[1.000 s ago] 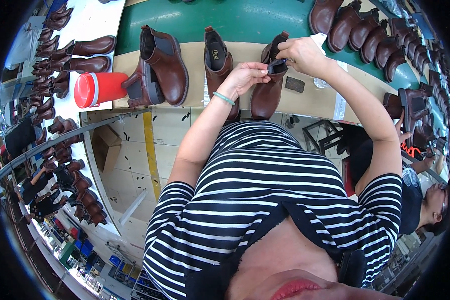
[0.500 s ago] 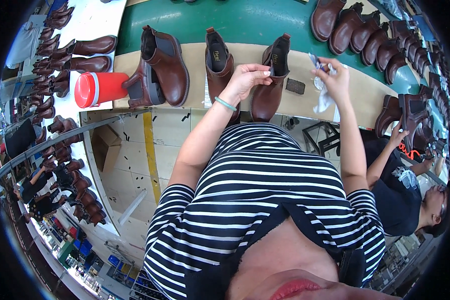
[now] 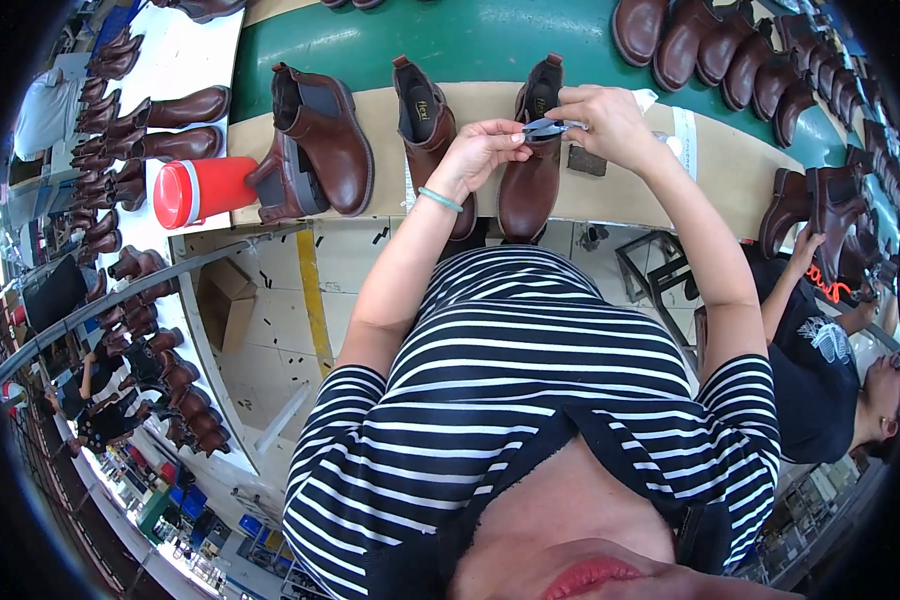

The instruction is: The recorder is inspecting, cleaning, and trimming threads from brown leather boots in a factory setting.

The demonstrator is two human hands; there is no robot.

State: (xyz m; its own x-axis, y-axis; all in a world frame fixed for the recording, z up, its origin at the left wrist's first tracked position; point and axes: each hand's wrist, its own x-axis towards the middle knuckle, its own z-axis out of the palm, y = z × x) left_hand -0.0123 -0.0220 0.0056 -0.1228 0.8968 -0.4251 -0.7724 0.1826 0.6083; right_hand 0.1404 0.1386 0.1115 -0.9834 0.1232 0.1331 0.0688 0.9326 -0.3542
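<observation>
My right hand [image 3: 602,125] is closed round small blue snips [image 3: 545,128], whose narrow end points left. Close to that end, the thumb and fingers of my left hand [image 3: 485,152] are pinched together; anything between them is too small to make out. Both hands are over the brown ankle boot [image 3: 530,195], which stands upright with its toe towards me. Its opening is partly behind my fingers. Left of it stands a matching boot [image 3: 425,155], partly covered by my left hand and wrist.
A dark rough block [image 3: 586,160] lies by my right hand, with white cloth [image 3: 645,99] behind it. Two more boots [image 3: 328,145] and a red jug [image 3: 202,190] stand left. Rows of boots [image 3: 698,48] line the green surface [image 3: 400,40]. A co-worker [image 3: 815,370] handles boots at right.
My right hand has come left to the boot with the snips, meeting my left hand. The white cloth that hung below my right hand is now behind it. My left hand stays pinched.
</observation>
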